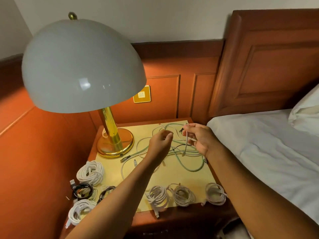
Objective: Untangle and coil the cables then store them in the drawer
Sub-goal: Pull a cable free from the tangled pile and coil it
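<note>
A tangle of mint green, white and black cables [188,157] lies spread over the far half of the yellow mat [181,175] on the nightstand. Above it, my right hand [200,137] pinches a thin white cable [186,144] that hangs down into the tangle. My left hand [160,142] hovers close to the left of it with fingers curled, thumb and fingertips near a white strand; whether it grips the strand is unclear. Several coiled cables lie along the near edge: white coils [158,195], [183,195], [215,194], [90,172], [80,210] and black coils [82,189]. No drawer front is clearly visible.
A brass lamp base [115,144] with a big pale dome shade [81,66] stands at the nightstand's back left. The bed with a white sheet [267,149] and pillow borders the right side. Wood-panelled wall with a yellow switch plate [141,94] is behind.
</note>
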Demonstrator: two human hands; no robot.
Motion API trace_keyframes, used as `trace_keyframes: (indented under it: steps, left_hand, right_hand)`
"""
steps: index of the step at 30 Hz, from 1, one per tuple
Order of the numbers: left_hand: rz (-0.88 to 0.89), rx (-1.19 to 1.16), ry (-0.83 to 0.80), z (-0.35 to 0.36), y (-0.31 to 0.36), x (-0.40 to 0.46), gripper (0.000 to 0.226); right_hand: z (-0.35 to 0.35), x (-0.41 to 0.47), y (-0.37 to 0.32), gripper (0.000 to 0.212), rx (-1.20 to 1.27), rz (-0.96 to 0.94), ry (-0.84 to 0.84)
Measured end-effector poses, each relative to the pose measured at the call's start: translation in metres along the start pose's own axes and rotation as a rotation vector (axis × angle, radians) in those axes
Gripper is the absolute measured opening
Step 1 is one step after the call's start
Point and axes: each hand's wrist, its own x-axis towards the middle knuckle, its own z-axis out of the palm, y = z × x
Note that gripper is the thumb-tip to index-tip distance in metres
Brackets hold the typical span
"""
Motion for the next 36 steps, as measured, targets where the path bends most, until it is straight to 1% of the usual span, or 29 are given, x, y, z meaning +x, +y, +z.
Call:
trace_keyframes:
  steps: [2, 4, 7, 9, 10, 11, 13, 14, 15, 17, 18, 20, 22, 23, 24, 26, 29, 31, 33, 34, 36]
  left_hand:
    - [0.012, -0.082, -0.075, -0.003, 0.02, -0.005, 0.028]
    - [0.047, -0.044, -0.121, -0.004, 0.028, -0.01, 0.022]
    - [0.089, 0.135, -0.095, -0.006, 0.032, -0.015, 0.016]
    - [0.02, 0.166, -0.044, -0.006, 0.035, -0.019, 0.021]
    - [-0.068, 0.092, -0.04, -0.007, 0.038, -0.022, 0.029]
    - [-0.197, -0.054, -0.078, -0.008, 0.043, -0.026, 0.04]
    - [-0.455, -0.44, -0.235, -0.01, 0.052, -0.034, 0.062]
    - [-0.527, -0.6, -0.312, -0.011, 0.055, -0.035, 0.069]
    - [-0.565, -0.708, -0.347, -0.011, 0.055, -0.034, 0.073]
    - [-0.596, -0.798, -0.327, -0.009, 0.057, -0.029, 0.068]
    - [-0.609, -0.817, -0.283, -0.008, 0.057, -0.027, 0.061]
    - [-0.628, -0.838, -0.147, -0.004, 0.058, -0.023, 0.042]
    - [-0.616, -0.856, 0.002, -0.003, 0.055, -0.017, 0.022]
    - [-0.592, -0.873, 0.068, -0.004, 0.054, -0.014, 0.015]
    - [-0.561, -0.892, 0.114, -0.007, 0.052, -0.01, 0.011]
    - [-0.505, -0.928, 0.155, -0.015, 0.052, -0.005, 0.01]
    - [-0.422, -1.012, 0.097, -0.029, 0.057, -0.001, 0.011]
    - [-0.365, -1.037, 0.058, -0.039, 0.063, 0.003, 0.012]
    - [-0.301, -0.966, 0.055, -0.048, 0.067, 0.007, 0.009]
    - [-0.265, -0.902, 0.046, -0.052, 0.07, 0.007, 0.01]
    - [-0.207, -0.749, 0.011, -0.058, 0.072, 0.004, 0.024]
  right_hand:
    - [0.006, -0.006, -0.009, 0.006, -0.007, 0.0, -0.012]
    - [0.013, -0.014, -0.019, 0.01, 0.002, 0.003, -0.013]
    - [0.023, -0.024, -0.035, 0.012, -0.046, -0.086, -0.006]
    - [0.028, -0.028, -0.042, 0.013, -0.104, -0.192, -0.001]
    - [0.03, -0.028, -0.044, 0.017, -0.134, -0.241, 0.013]
    - [0.032, -0.029, -0.046, 0.021, -0.161, -0.287, 0.025]
    - [0.037, -0.029, -0.047, 0.026, -0.197, -0.371, 0.034]
    - [0.039, -0.029, -0.045, 0.027, -0.192, -0.408, 0.045]
    - [0.04, -0.03, -0.042, 0.028, -0.178, -0.441, 0.067]
    - [0.042, -0.035, -0.038, 0.026, -0.171, -0.484, 0.12]
    - [0.043, -0.037, -0.034, 0.023, -0.184, -0.505, 0.142]
    - [0.04, -0.035, -0.027, 0.012, -0.252, -0.53, 0.175]
    - [0.036, -0.036, -0.022, 0.023, -0.364, -0.569, 0.173]
    - [0.033, -0.036, -0.017, 0.023, -0.398, -0.578, 0.18]
    - [0.03, -0.038, -0.013, 0.017, -0.408, -0.57, 0.185]
    - [0.024, -0.039, -0.004, 0.015, -0.383, -0.563, 0.155]
    - [0.017, -0.041, 0.011, 0.017, -0.418, -0.597, 0.006]
    - [0.013, -0.039, 0.024, 0.015, -0.437, -0.541, -0.118]
    - [0.012, -0.029, 0.04, 0.011, -0.505, -0.468, -0.17]
    - [0.013, -0.024, 0.046, 0.017, -0.526, -0.402, -0.182]
    - [0.012, -0.012, 0.046, 0.026, -0.575, -0.246, -0.225]
